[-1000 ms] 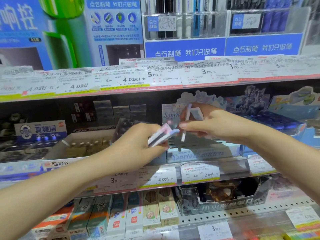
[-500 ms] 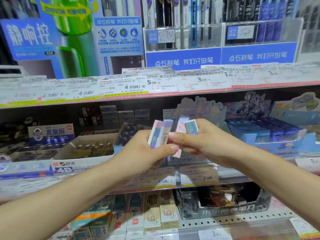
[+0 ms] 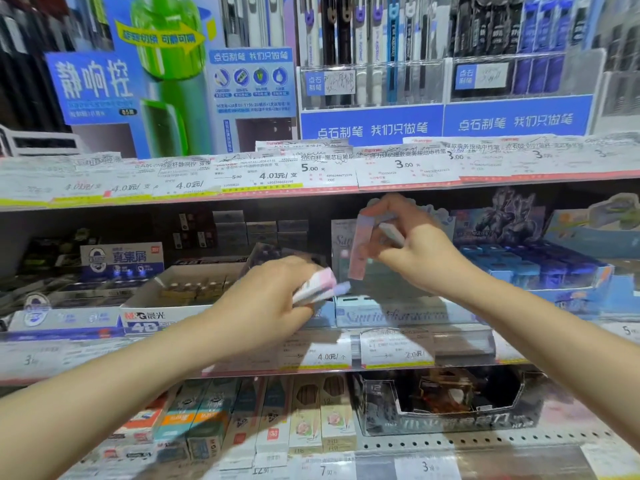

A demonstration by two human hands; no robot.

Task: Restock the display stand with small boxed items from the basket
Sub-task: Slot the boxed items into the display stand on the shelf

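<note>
1. Two bare forearms enter from the bottom corners, both cut off by the frame edge.
2. Left hand (image 3: 266,299): its fingers are curled round a small stack of pink-and-white boxes (image 3: 317,285), held low before the pale blue display box (image 3: 391,311) on the middle shelf. How many boxes are in the stack is hard to tell, as motion blurs them.
3. Right hand (image 3: 412,251): higher and just to the right, its fingers pinch an upright pink box (image 3: 362,247), with a second pale box (image 3: 391,233) tucked behind. It hides most of the display box's back card.
4. Lower shelf: upright pencil cartons (image 3: 304,417) stand in a row, and a black open-front tray (image 3: 450,403) holds brownish contents too dim to name.
5. Middle shelf: a white open carton (image 3: 187,289) at left holds small dark items; blue boxes (image 3: 540,268) fill a tray at right.
6. Price labels (image 3: 311,171) line the upper shelf edge, much of the print blurred.
7. Farthest back, pens (image 3: 391,39) hang above blue signs.
</note>
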